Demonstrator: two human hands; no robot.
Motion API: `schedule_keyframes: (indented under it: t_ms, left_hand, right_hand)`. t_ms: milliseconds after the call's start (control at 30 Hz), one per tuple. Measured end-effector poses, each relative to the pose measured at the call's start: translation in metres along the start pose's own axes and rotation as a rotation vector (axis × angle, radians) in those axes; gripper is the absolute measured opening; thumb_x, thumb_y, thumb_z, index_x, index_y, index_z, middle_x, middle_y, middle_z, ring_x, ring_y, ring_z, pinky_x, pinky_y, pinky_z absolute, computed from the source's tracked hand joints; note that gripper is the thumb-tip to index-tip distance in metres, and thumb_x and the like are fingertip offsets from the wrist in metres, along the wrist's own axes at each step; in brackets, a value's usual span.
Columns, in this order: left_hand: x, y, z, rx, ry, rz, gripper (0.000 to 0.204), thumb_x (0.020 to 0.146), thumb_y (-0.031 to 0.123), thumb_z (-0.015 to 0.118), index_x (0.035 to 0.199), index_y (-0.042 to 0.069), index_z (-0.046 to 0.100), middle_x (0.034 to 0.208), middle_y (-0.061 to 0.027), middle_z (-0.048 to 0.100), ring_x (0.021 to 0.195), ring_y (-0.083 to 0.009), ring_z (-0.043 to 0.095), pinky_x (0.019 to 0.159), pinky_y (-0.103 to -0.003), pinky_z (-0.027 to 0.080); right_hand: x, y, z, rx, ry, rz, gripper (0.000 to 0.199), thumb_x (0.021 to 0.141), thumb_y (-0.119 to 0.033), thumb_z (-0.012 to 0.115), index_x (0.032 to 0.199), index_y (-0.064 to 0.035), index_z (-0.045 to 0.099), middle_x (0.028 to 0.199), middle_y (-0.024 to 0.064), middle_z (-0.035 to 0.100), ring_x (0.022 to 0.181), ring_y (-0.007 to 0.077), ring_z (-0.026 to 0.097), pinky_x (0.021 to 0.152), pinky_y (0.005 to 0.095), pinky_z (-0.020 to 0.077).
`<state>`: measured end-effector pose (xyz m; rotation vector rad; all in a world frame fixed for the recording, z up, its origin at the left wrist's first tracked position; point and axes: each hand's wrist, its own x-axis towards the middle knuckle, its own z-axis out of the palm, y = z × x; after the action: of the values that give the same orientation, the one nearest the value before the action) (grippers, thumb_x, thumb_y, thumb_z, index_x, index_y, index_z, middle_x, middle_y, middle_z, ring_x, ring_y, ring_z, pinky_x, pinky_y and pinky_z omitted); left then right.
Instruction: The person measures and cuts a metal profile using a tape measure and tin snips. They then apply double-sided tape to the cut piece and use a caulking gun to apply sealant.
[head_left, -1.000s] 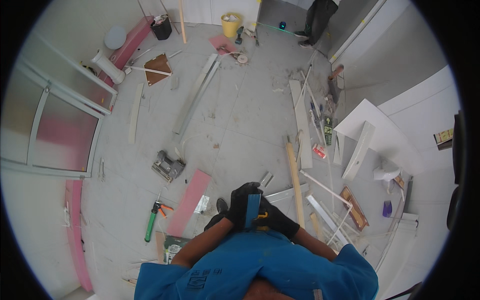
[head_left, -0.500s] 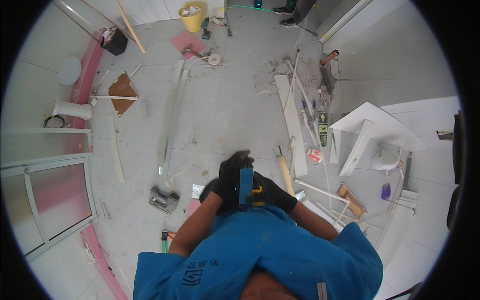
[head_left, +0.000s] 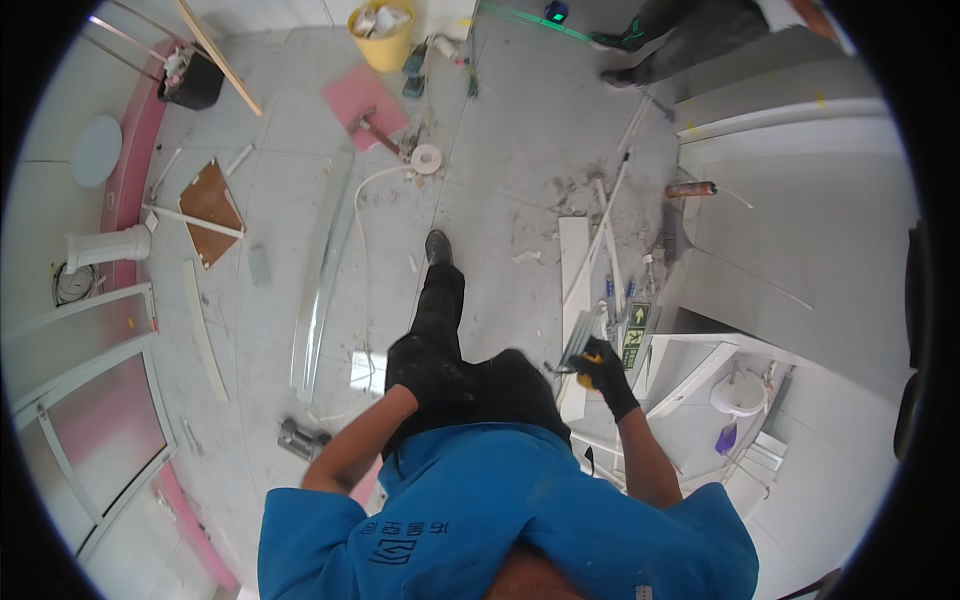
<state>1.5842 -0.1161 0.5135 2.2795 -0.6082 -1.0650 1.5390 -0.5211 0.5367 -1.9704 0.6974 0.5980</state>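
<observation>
Blue shirt (head_left: 500,490) was right up close, with black trousers (head_left: 435,315) just past it. Left hand (head_left: 430,382), in a black glove, was down against the thigh, and honestly I couldn't tell how its fingers sat, black on black and all. Right hand (head_left: 608,378), gloved the same, was out to the side, fingers clamped on a yellow tool (head_left: 592,366), with a short ridged metal strip (head_left: 582,336) in that grip too, angled up over a white board (head_left: 575,250) on the floor. Off to the left lay a shiny metal channel (head_left: 322,285), well apart from both hands. Further out: a white roll (head_left: 427,158), then a hammer (head_left: 378,130) that lay on a pink sheet (head_left: 362,98). Way back stood a yellow bucket (head_left: 385,45) and another person's legs (head_left: 690,50).
</observation>
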Motion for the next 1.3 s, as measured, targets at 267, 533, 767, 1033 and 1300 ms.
schedule_keyframes:
  t_ms: [267, 533, 767, 1033, 1300]
  left_hand:
    - [-0.018, -0.089, -0.085, -0.314, -0.357, 0.076, 0.028, 0.085, 0.019, 0.074, 0.111, 0.009, 0.070, 0.106, -0.0079, 0.073, 0.094, -0.0216, 0.070, 0.083, -0.036, 0.056]
    - [0.324, -0.255, -0.061, -0.041, 0.183, -0.192, 0.060, 0.080, 0.029, 0.076, 0.130, 0.004, 0.054, 0.124, -0.0163, 0.061, 0.112, -0.0299, 0.060, 0.092, -0.042, 0.050]
    - [0.503, -0.361, -0.041, 0.566, 0.491, -0.262, 0.090, 0.076, 0.038, 0.079, 0.147, -0.001, 0.039, 0.140, -0.0236, 0.051, 0.127, -0.0372, 0.051, 0.100, -0.047, 0.045]
    - [0.534, -0.400, -0.054, 0.686, 0.586, -0.249, 0.080, 0.077, 0.033, 0.076, 0.144, 0.001, 0.043, 0.119, -0.0167, 0.062, 0.109, -0.0327, 0.059, 0.087, -0.046, 0.045]
    - [0.411, -0.358, -0.040, -0.077, 0.435, -0.101, 0.066, 0.074, 0.014, 0.067, 0.136, 0.004, 0.049, 0.116, -0.0189, 0.065, 0.107, -0.0359, 0.063, 0.095, -0.045, 0.048]
  right_hand:
    - [0.247, -0.024, 0.042, -0.307, 0.018, 0.029, 0.067, 0.067, -0.046, 0.090, 0.104, 0.0006, 0.060, 0.100, 0.0095, 0.070, 0.096, 0.0229, 0.068, 0.085, 0.0355, 0.0531]
    - [0.494, -0.082, 0.155, -0.423, 0.060, -0.307, 0.039, 0.067, -0.036, 0.082, 0.101, -0.0218, 0.068, 0.102, 0.0070, 0.066, 0.099, 0.0293, 0.064, 0.086, 0.0420, 0.0530]
    - [0.636, -0.097, 0.226, -0.647, 0.076, -0.149, 0.056, 0.069, -0.042, 0.079, 0.113, -0.0129, 0.060, 0.107, 0.0108, 0.060, 0.099, 0.0292, 0.065, 0.085, 0.0422, 0.0547]
    - [0.682, -0.060, 0.170, -0.654, -0.064, -0.550, 0.093, 0.074, -0.054, 0.079, 0.136, 0.0031, 0.039, 0.112, 0.0237, 0.060, 0.102, 0.0370, 0.065, 0.086, 0.0434, 0.0547]
    - [0.659, 0.077, 0.091, -0.780, 0.043, -0.618, 0.065, 0.081, -0.043, 0.078, 0.125, -0.0018, 0.053, 0.107, 0.0184, 0.062, 0.098, 0.0355, 0.065, 0.083, 0.0445, 0.0541]
